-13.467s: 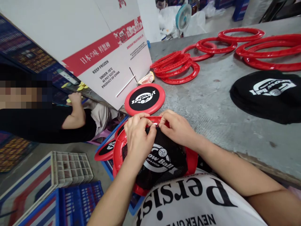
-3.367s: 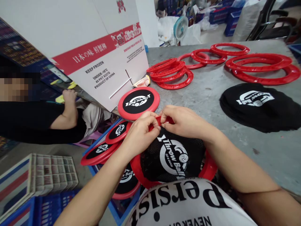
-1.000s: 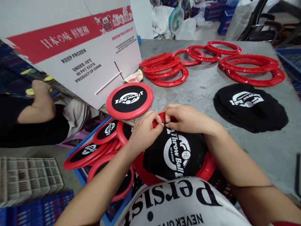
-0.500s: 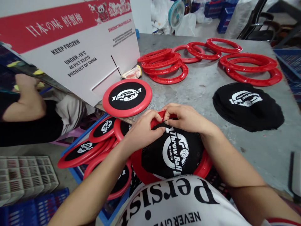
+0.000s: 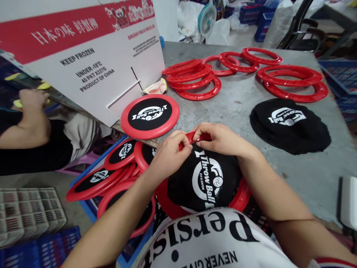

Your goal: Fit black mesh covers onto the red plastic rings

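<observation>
A red plastic ring (image 5: 240, 197) rests tilted against my body at the table's near edge. Over it lies a round black mesh cloth (image 5: 182, 182) with white "Throw Ball" print. My left hand (image 5: 171, 150) pinches the far rim, thumb bent over the cloth's edge. Close beside it, my right hand (image 5: 217, 138) grips the same rim, its fingertips pressing where cloth and ring meet. The fingertips partly hide that edge. A red-rimmed black disc (image 5: 150, 114) lies flat on the table beyond my left hand.
Several bare red rings (image 5: 195, 80) lie in overlapping groups across the table's back. Black cloth pieces (image 5: 290, 126) are stacked at right. A white carton panel (image 5: 92, 67) stands at left. Below it, a blue crate (image 5: 89, 208) holds several discs. Another person's arm (image 5: 30, 121) shows far left.
My left thumb has drawn back from the cloth toward the rim. My right hand stays at the rim with little change. The view has shifted slightly.
</observation>
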The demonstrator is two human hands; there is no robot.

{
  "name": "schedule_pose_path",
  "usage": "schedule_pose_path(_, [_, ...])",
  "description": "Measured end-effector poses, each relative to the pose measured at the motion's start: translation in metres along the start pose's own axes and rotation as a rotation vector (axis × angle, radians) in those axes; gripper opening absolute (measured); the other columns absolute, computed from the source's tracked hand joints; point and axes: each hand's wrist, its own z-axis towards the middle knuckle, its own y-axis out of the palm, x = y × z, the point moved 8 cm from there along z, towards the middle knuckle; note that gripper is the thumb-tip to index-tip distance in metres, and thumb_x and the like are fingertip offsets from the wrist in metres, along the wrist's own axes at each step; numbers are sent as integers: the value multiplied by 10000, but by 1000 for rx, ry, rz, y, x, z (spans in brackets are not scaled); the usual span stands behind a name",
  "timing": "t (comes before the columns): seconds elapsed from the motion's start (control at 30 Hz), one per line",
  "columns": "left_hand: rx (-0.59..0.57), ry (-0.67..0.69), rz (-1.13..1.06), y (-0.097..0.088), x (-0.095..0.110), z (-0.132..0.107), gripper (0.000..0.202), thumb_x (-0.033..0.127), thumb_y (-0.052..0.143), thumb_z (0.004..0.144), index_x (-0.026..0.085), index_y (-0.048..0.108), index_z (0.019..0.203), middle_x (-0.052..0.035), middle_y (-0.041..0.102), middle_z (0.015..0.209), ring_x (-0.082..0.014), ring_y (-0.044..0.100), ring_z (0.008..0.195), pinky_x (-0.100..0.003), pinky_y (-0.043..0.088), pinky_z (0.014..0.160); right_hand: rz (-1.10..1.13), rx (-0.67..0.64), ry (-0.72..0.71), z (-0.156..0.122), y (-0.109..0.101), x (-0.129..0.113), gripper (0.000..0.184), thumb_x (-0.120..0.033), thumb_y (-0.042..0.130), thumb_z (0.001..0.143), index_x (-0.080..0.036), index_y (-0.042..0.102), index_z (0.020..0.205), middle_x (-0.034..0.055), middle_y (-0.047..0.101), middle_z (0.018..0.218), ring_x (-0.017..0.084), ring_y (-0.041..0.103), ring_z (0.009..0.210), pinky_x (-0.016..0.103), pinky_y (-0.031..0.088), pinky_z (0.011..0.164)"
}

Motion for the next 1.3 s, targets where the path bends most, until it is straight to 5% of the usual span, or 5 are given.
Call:
schedule_pose_path(0.23, [-2,-36,50,-2,4,-3,141,209,569,866,197,510,738,29,554,840,-135,485,736,-292,333,660,-55,10,16,0,2,-3,18,-208,641,849,-211,643,831,3,694,964,173,638,909,290,429,820])
schedule_pose_path(0.77, [58,-26,138,-8,11,-5,180,148,503,844,209,409,704,22,501,783,-156,474,749,-307,324,686,-59,72,27,-1,3,-9,81,-216,586,902,-205,633,836,11,713,1033,166,636,914,278,402,796])
schedule_pose_path(1.03, [48,-90,204,-2,3,6,202,151,493,845,214,401,676,26,486,724,-156,465,681,-305,298,627,-153,82,115,1,5,-6,84,-182,570,868,-209,621,807,10,701,911,165,603,808,277,350,693])
schedule_pose_path(1.13, [-20,-36,95,1,2,6,244,237,538,883,205,435,664,11,547,809,-158,536,759,-305,396,705,-149,55,111,1,6,0,74,-209,575,877,-208,622,821,14,703,915,167,604,811,277,358,702])
schedule_pose_path(1.3, [-67,50,22,-2,1,-6,246,347,718,819,200,537,740,-50,618,1226,-235,600,1138,-411,440,1028,-120,78,118,0,1,9,76,-225,572,892,-220,645,912,4,713,930,161,611,810,276,364,712])
